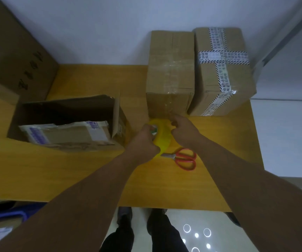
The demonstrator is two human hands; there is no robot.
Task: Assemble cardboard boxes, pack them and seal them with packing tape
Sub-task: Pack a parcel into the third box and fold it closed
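At mid-table, just in front of the plain box (171, 70), grips the yellow tape roll (163, 137) with the left hand (142, 142), fingers curled round the rim and thumb at the core. Holds the roll on edge, low over the table (92, 170); contact with the surface cannot be told. Sets the right hand (183, 130) just beside the roll on its right, fingers curled, fingertips at the lower near face of the plain box. Cannot tell whether those fingers pinch a free tape end or hold nothing.

Behind the roll: plain box, closed, clear tape along the top seam and down the near face. Touching its right side: printed-tape box (221, 70), closed, crossed by white tape with black striped edges.

Just nearer than the roll: red-handled scissors (184, 158), flat on the table, blades pointing left and partly hidden behind the left hand.

Left of the hands: open box (64, 110), flaps raised, flat wrapped parcels (64, 132) inside.

Far left, against the wall: large carton (15, 51). Lower left, below table level: blue crate (4, 215).
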